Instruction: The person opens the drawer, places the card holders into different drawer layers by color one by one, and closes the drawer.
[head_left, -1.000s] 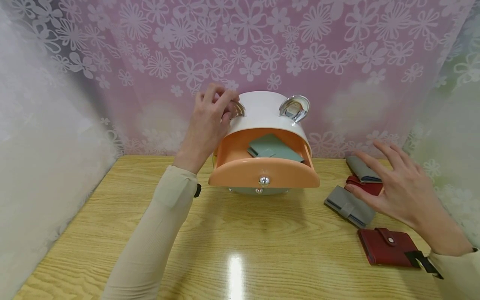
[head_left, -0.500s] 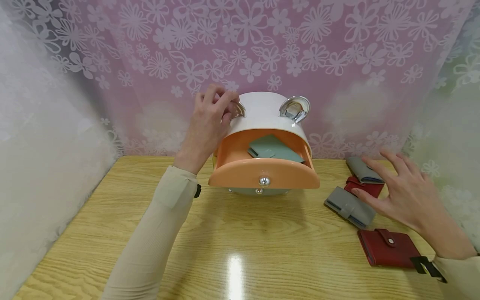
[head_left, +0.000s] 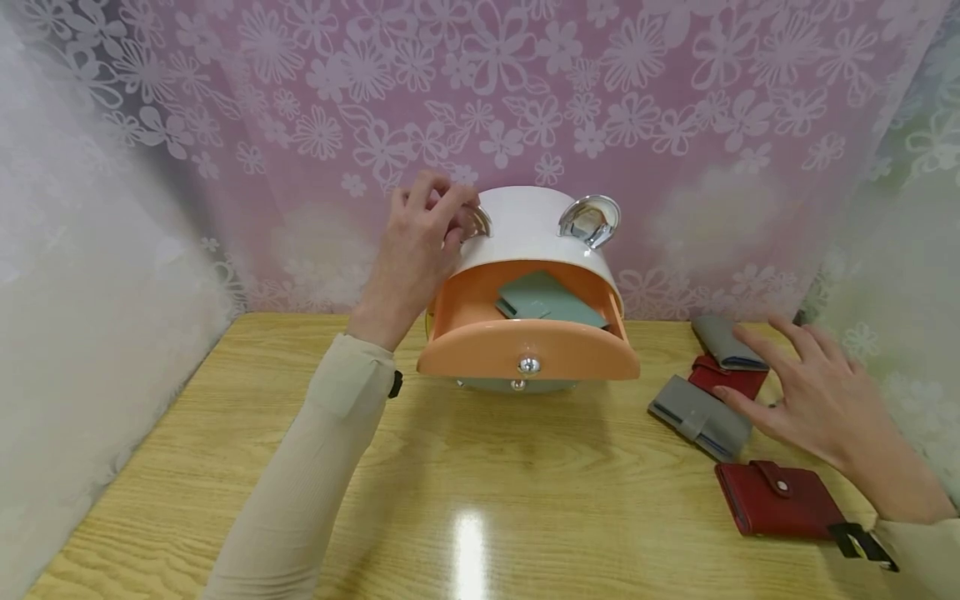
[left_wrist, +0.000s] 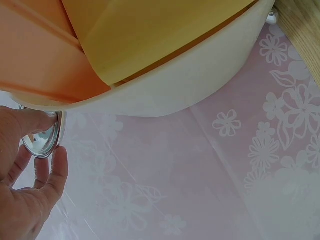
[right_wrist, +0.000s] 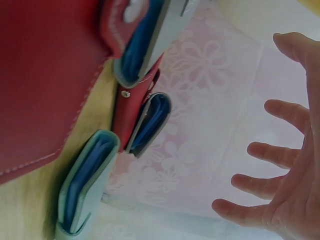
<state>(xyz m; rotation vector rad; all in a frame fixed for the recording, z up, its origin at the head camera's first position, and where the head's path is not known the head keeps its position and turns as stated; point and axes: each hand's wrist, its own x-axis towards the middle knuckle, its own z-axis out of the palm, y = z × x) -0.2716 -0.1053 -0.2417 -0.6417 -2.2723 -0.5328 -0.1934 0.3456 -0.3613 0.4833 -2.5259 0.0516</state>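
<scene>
At the back of the table stands a white drawer box [head_left: 525, 221] with shiny chrome ears. My left hand [head_left: 411, 250] holds its left ear [left_wrist: 42, 142] between thumb and fingers. The box's orange top drawer [head_left: 465, 354] is pulled out, and a pale green wallet [head_left: 551, 298] lies inside. Over on the right, my right hand [head_left: 821, 412] hovers with spread fingers and holds nothing. Around it lie a grey wallet [head_left: 697, 417], another grey wallet [head_left: 723, 340] resting on a red wallet [head_left: 727, 382], and a red snap wallet [head_left: 783, 500] nearer the front.
A green wallet [right_wrist: 87, 185] shows on the table in the right wrist view, hidden in the head view. A yellow drawer [left_wrist: 155, 40] below the orange one also juts out. Flowered cloth [head_left: 487, 92] hangs behind and at both sides of the wooden table [head_left: 360, 500].
My right hand has drawn slightly back and to the right, away from the wallets at the rear. My left hand keeps its hold on the ear, and the drawer has not moved.
</scene>
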